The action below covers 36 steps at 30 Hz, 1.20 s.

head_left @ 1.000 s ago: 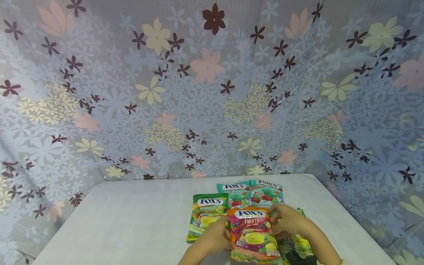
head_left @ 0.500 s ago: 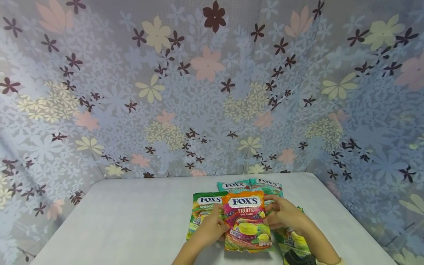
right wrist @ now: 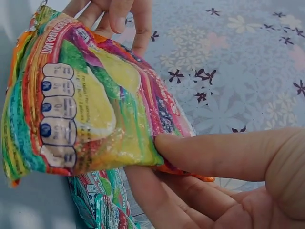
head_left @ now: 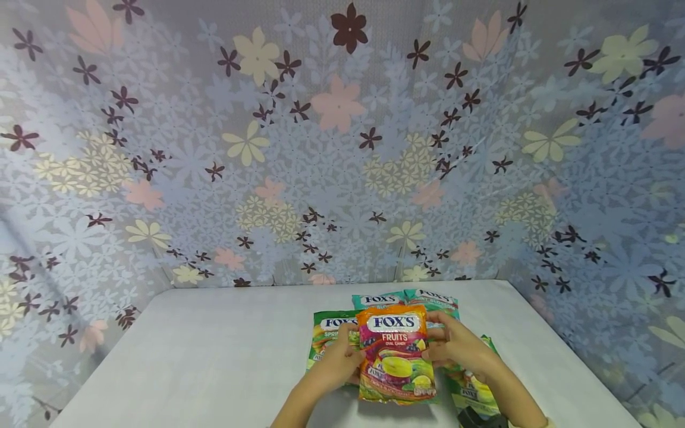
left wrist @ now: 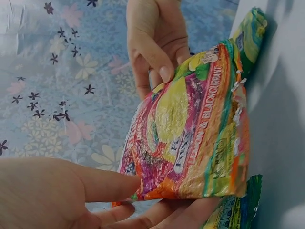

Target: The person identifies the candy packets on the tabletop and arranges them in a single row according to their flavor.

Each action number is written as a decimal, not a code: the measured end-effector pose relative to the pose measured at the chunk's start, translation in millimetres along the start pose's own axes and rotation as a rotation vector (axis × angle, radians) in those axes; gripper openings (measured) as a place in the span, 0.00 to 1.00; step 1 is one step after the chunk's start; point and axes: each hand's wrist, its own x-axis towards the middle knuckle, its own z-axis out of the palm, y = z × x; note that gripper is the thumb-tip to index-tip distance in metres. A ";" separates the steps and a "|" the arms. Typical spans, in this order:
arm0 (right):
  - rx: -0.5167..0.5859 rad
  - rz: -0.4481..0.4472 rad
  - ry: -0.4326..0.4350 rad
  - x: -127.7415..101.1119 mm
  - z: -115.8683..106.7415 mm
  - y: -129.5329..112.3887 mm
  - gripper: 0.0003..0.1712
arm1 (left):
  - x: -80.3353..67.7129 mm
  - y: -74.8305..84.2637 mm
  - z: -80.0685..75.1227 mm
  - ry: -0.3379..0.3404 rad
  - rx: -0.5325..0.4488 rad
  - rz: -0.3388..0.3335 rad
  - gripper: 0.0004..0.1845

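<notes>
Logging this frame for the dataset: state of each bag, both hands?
Fruits candy bag: sealed, lifted upright off the table, held on both sides.
Green tea candy bag: flat on the table, partly hidden.
Teal candy bags: flat, behind.
Left hand: pinches the held bag's left edge.
Right hand: pinches its right edge.

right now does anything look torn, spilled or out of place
Nothing stands out. Both hands, left and right, hold the orange candy bag upright by its sides, sealed and whole. The other bags lie flat on the table, overlapping a little.
</notes>
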 end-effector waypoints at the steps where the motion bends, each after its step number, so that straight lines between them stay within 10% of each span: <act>1: 0.000 -0.006 -0.001 0.1 0.0 0.0 0.48 | 0.0 0.5 -0.5 -0.001 0.000 0.004 0.25; 16: -0.001 0.008 0.016 1.2 1.6 2.0 0.47 | 1.0 -0.7 -1.1 -0.015 -0.046 -0.007 0.39; 36: 0.000 0.006 0.038 2.7 5.8 1.7 0.46 | 2.8 -2.1 -4.6 0.038 0.183 0.023 0.46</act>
